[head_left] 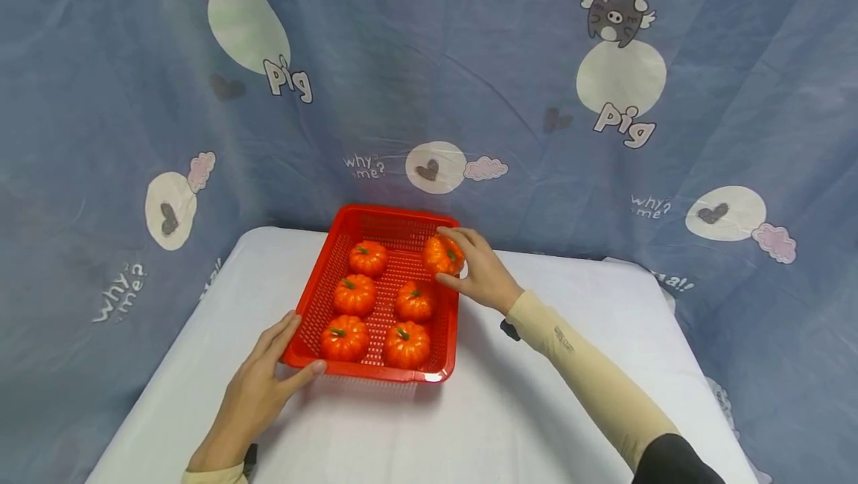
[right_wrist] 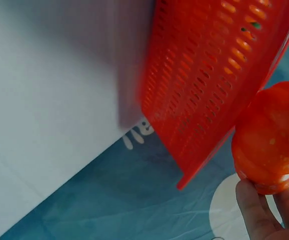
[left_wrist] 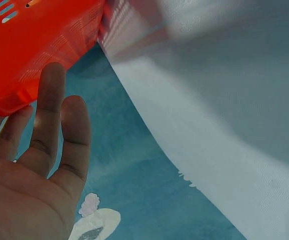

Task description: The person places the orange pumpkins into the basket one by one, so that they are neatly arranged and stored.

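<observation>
A red plastic basket (head_left: 447,335) with slotted walls holds several small orange pumpkins (head_left: 355,295) with green stems. My right hand (head_left: 484,272) pinches another pumpkin (head_left: 443,255) between thumb and fingers, over the basket's back right corner. In the right wrist view, that glossy pumpkin (right_wrist: 269,137) is at the rim, against the fingertips. At the front left corner, my left hand (head_left: 258,383) rests against the basket with its fingers nearly straight and the thumb at the front rim. The left wrist view shows those extended fingers beside the basket wall (left_wrist: 39,45).
The basket stands on a white-covered table (head_left: 536,409), close to its back edge. Behind and around the table hangs a blue curtain (head_left: 509,82) printed with pigs, hearts and lettering.
</observation>
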A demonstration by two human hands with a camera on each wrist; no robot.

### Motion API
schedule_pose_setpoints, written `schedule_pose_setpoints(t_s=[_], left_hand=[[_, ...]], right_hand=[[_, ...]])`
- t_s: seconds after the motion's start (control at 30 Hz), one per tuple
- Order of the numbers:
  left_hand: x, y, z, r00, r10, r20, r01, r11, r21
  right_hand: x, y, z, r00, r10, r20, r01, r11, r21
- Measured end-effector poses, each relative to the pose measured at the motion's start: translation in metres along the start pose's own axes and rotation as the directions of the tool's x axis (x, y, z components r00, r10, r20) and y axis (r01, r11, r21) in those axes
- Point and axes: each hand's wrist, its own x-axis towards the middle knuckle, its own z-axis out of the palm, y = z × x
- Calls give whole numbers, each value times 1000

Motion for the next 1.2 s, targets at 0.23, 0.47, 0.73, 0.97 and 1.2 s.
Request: schedule_pose_setpoints(t_s=[0.23, 0.47, 0.73, 0.97, 1.2], left_hand=[[1, -2, 2, 1000, 8, 2, -8, 1000, -2], [0, 0, 1, 1000, 27, -9, -27, 1000, 7], [0, 0, 0, 1000, 28, -9, -28, 1000, 11], [0, 0, 2, 999, 33, -4, -33, 999, 19], [0, 1, 0, 1000, 25, -3, -25, 999, 28]], right_hand=[[18, 4, 7, 999, -9, 51, 10, 1000, -15], [30, 7, 17, 998, 21, 66, -19, 999, -32], [44, 6, 25, 995, 32, 97, -21, 993, -113], [50, 9, 29, 990, 71, 119, -56, 990, -130], [58, 12, 35, 982, 88, 168, -67, 990, -126]])
